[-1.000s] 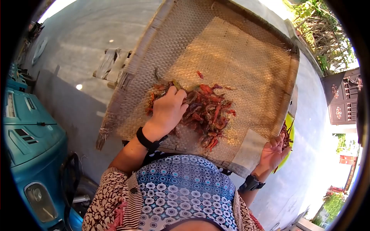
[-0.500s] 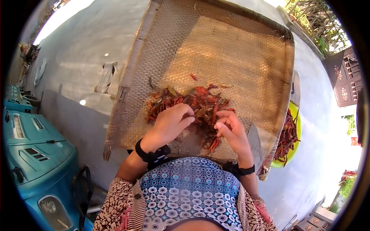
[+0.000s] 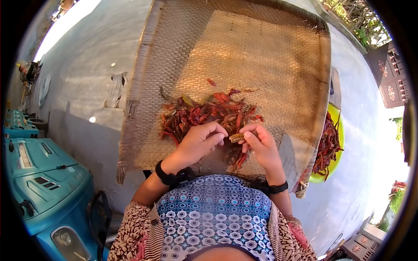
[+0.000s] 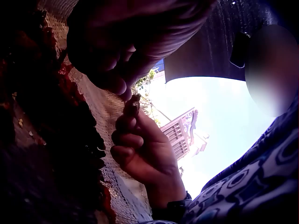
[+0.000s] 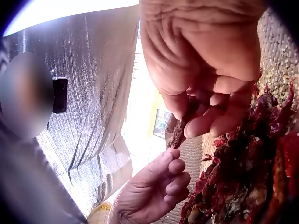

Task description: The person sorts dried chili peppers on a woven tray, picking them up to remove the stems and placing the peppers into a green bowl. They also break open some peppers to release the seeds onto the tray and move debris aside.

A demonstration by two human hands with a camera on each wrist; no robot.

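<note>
Here, the right hand (image 3: 261, 148) pinches a short brownish dried chilli (image 3: 236, 138) between thumb and fingertips, its other fingers curled under. The chilli sticks out leftward from that pinch, towards the left hand (image 3: 198, 142). The left hand's fingers are curled, with the tips right at the chilli's free end; whether they actually grip it cannot be told. Both hands hover close together, just above the near edge of a pile of red dried chillies (image 3: 204, 114). The pile lies on the near part of a wide woven tray (image 3: 261, 52), which is tilted towards the person. Just beyond the tray's right rim sits a yellow-green bowl (image 3: 340, 130) holding more chillies. A blue machine (image 3: 43, 174) stands well off to the left.
</note>
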